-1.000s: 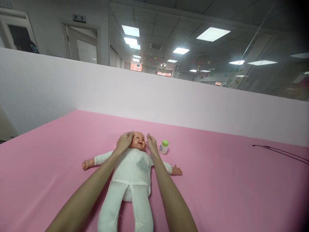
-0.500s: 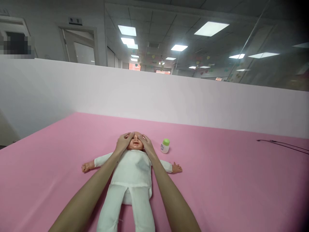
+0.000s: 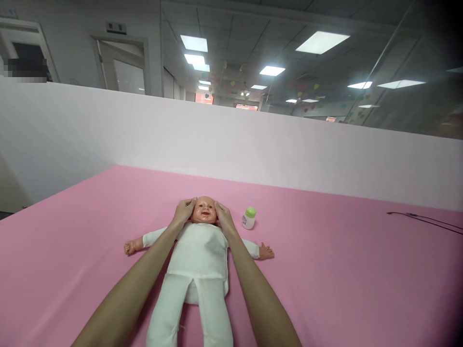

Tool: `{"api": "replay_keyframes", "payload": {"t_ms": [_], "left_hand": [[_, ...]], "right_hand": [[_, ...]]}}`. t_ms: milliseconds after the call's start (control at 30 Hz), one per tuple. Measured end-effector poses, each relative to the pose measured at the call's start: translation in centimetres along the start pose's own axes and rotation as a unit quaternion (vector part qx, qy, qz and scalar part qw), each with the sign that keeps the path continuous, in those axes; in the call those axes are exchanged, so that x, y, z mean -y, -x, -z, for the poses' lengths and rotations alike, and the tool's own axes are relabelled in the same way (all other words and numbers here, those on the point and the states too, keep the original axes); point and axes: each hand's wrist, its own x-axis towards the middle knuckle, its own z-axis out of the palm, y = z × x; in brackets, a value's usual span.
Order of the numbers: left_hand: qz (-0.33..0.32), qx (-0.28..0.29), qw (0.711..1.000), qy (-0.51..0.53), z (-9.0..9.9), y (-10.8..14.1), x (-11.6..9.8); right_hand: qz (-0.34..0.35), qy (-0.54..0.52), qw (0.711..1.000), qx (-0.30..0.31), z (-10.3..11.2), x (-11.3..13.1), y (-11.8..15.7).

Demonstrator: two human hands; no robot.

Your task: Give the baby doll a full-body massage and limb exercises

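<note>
A baby doll (image 3: 198,250) in white clothes lies on its back on the pink table surface (image 3: 343,260), arms spread out. My left hand (image 3: 185,210) rests against the left side of the doll's head (image 3: 205,210), its thumb at the temple. Against the right side of the head lies my right hand (image 3: 224,215), the thumb likewise near the temple. Both hands cup the head between them, and the doll's eyes and mouth show. Just right of my right hand stands a small jar (image 3: 249,219) with a green lid.
A white partition (image 3: 253,149) rises behind the table. Thin black cables (image 3: 427,219) lie at the far right. Beyond the partition are a door (image 3: 126,72) and glass panels under ceiling lights.
Both thumbs have moved outward from the middle of the doll's forehead and eyes to the sides of its head. The camera view has shifted slightly.
</note>
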Motion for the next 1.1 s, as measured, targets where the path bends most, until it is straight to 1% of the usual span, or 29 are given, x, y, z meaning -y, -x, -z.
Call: {"api": "replay_keyframes", "payload": {"t_ms": [100,167,300,400,633,800,867,933,1033,1100], "left_hand": [[-0.012,0.011,1.0,-0.004,-0.3,0.1,-0.4],[-0.007,0.011,1.0,-0.003,-0.6,0.2,-0.6],[0.004,-0.008,1.0,0.012,-0.8,0.0,-0.6],[0.001,-0.005,1.0,0.023,-0.5,-0.1,-0.5],[0.028,0.004,1.0,-0.01,0.1,0.1,-0.1],[0.026,0.012,1.0,-0.005,-0.3,0.1,-0.9],[0.018,0.017,1.0,0.009,-0.4,0.2,-1.2],[0.015,0.018,1.0,0.012,-0.4,0.2,-1.2],[0.023,0.023,0.999,0.002,0.0,0.0,-0.6],[0.026,0.032,0.999,0.0,0.4,-0.2,-0.2]], "right_hand": [[0.01,0.025,1.0,0.004,0.0,0.2,-0.3],[0.016,0.038,0.999,-0.002,0.0,0.2,-0.5],[0.019,0.036,0.999,-0.003,0.0,0.3,-0.5],[0.024,0.024,0.999,0.012,-0.1,0.3,-0.3],[-0.009,0.013,1.0,-0.02,0.0,-0.1,-0.2],[0.017,0.018,0.999,0.022,-0.3,0.8,-0.1],[0.016,0.018,0.999,0.028,-0.4,1.0,0.0],[0.004,0.017,1.0,0.014,-0.4,1.0,0.1],[-0.008,0.017,1.0,-0.012,-0.2,0.5,-0.1],[-0.007,0.018,1.0,-0.014,0.0,0.2,-0.3]]}}
